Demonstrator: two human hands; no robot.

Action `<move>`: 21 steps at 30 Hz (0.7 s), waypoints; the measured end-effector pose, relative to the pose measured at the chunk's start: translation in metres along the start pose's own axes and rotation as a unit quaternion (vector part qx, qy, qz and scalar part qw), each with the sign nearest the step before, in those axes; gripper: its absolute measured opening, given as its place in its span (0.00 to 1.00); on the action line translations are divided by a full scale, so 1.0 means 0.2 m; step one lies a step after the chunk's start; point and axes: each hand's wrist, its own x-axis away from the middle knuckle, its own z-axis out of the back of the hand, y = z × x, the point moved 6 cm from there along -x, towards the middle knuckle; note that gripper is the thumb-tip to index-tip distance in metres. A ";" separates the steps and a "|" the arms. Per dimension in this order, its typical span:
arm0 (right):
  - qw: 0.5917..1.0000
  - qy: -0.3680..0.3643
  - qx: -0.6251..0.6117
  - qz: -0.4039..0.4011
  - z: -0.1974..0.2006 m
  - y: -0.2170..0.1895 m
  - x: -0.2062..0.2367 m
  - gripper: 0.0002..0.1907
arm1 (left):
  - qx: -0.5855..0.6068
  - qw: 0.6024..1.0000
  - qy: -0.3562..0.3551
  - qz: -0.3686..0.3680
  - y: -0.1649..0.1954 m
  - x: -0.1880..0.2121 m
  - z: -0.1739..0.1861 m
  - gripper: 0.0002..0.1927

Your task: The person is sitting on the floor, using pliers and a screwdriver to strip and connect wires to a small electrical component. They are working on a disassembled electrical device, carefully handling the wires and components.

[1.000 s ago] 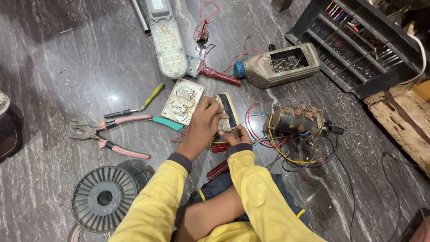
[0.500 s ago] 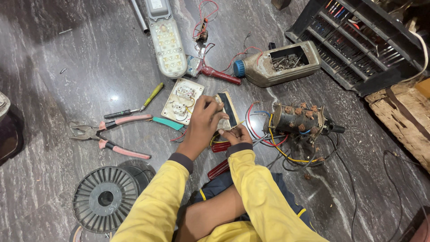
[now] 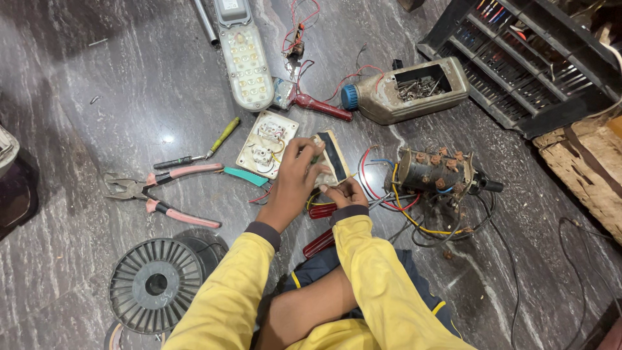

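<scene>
My left hand grips the top of a small cream box with a black face, holding it on the grey stone floor. My right hand pinches its lower edge from below. Both sleeves are yellow. Just left of the hands lies an open cream switch plate with wired parts showing. A red-handled tool lies under my wrists, partly hidden. Right of the hands sits a rusty wound motor part trailing red, yellow and black wires.
Pink-handled pliers, a green-handled screwdriver and a teal piece lie left. A grey wire spool sits near my left elbow. Farther off are an LED lamp panel, a cut jug of screws and a black crate.
Both hands stay on the small box; the fingers shift only slightly. Nothing else has moved.
</scene>
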 end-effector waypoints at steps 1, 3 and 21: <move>1.000 -0.004 -0.003 -0.001 0.00 0.00 0.00 0.25 | 0.001 1.000 -0.004 0.009 -0.01 0.00 -0.01 0.13; 1.000 -0.011 -0.001 0.006 0.00 0.00 0.00 0.24 | 0.004 1.000 -0.012 0.028 -0.04 0.00 -0.03 0.11; 1.000 -0.011 -0.006 -0.001 -0.01 0.00 0.01 0.24 | 0.125 0.991 0.003 0.054 -0.05 -0.03 0.00 0.16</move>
